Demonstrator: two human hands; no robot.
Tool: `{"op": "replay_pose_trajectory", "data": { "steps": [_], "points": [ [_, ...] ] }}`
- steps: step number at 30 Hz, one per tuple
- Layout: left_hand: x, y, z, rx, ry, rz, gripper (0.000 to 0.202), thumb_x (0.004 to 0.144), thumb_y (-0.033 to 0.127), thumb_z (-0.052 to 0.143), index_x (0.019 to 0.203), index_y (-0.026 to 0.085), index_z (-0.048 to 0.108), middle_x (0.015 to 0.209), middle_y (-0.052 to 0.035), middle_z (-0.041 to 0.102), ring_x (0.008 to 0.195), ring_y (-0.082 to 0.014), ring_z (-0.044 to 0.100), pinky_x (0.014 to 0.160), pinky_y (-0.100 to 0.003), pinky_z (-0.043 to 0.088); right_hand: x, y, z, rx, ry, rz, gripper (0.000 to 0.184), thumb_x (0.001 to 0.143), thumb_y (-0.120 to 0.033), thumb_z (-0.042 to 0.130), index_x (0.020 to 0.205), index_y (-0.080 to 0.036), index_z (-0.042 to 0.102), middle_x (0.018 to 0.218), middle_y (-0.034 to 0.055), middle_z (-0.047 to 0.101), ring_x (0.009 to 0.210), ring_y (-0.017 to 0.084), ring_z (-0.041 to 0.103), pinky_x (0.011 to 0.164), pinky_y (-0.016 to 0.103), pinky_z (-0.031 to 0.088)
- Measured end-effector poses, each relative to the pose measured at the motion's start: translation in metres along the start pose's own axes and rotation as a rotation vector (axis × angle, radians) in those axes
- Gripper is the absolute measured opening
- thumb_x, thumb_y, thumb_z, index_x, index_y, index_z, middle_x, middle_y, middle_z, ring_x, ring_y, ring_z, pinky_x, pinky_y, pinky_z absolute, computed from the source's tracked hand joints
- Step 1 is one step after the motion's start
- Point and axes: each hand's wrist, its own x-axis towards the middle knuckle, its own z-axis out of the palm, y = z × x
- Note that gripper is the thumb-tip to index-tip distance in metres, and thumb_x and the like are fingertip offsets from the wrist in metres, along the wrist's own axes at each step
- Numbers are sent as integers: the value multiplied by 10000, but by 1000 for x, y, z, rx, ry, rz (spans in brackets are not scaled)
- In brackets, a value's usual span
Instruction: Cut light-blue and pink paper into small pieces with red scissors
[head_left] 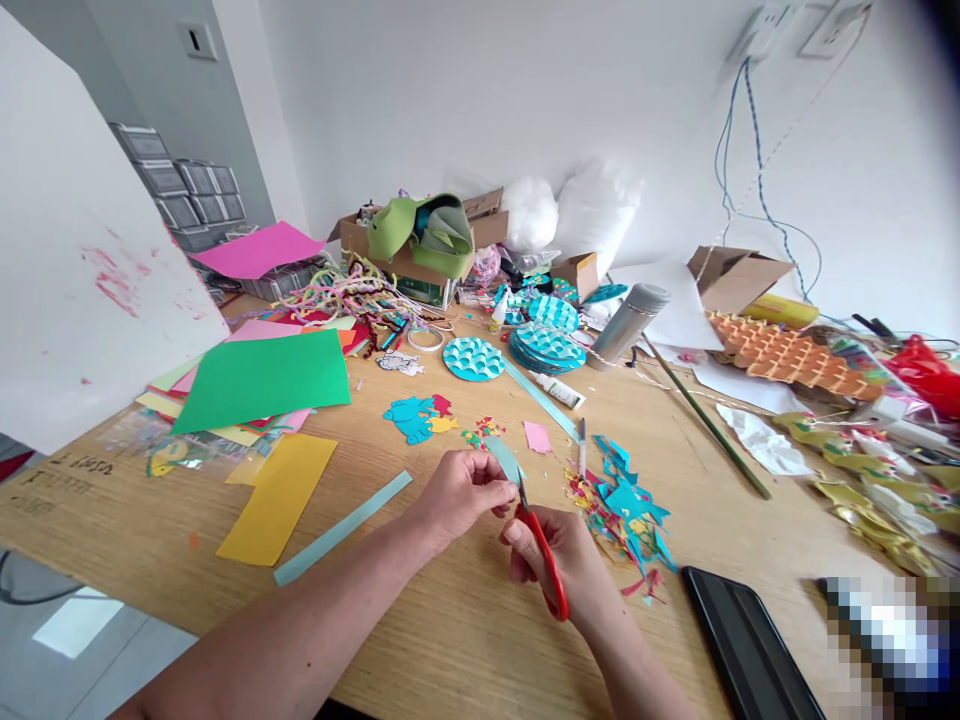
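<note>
My left hand (459, 492) pinches a small pale blue paper piece (501, 457) just above the wooden table (450, 640). My right hand (559, 565) grips red-handled scissors (541, 560), whose blades meet the lower edge of that paper piece. A heap of blue and mixed paper scraps (626, 510) lies just right of the hands. A blue paper fish cut-out (414, 416) and a small pink paper square (537, 437) lie beyond them.
A pale blue paper strip (341, 529), yellow sheet (279, 497) and green sheet (264, 379) lie left. Blue patterned discs (472, 358), a glue stick (559, 390), a metal flask (626, 325), cardboard boxes and pipe cleaners crowd the back. A black tablet (746, 645) lies right.
</note>
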Motion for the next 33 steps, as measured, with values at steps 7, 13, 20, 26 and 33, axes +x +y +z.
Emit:
{"op": "replay_pose_trajectory", "data": {
  "steps": [7,13,20,26,33],
  "points": [
    [0,1,0,2,28,-12,139,610,246,654,618,135,573,568,3,585,531,-102,535,551,-233,426,-1,1,0,-5,8,-2,516,758,-626,588,582,-142,567,439,29,577,384,90,417,402,203,277],
    [0,1,0,-37,55,-23,133,605,236,663,634,138,578,568,8,592,516,-95,534,555,-236,432,-1,1,0,-7,-1,0,514,757,-621,595,586,-136,585,443,28,578,385,86,411,405,205,272],
    [0,1,-1,-30,53,-18,128,606,234,657,631,132,583,566,3,594,520,-99,535,561,-243,436,-2,0,0,18,-9,13,496,747,-609,614,599,-136,594,441,21,573,379,86,405,404,206,272],
    [0,1,0,-42,39,-37,154,605,258,659,638,123,593,586,-14,608,525,-105,538,576,-260,452,-1,-3,0,27,-5,15,482,752,-596,617,623,-133,598,428,17,568,384,92,419,409,205,287],
    [0,1,-1,-36,33,-29,145,609,249,666,637,127,595,586,-9,609,525,-100,541,576,-252,449,-1,0,0,2,-10,5,501,754,-612,606,603,-134,602,439,23,575,376,87,401,398,208,259]
  ]
}}
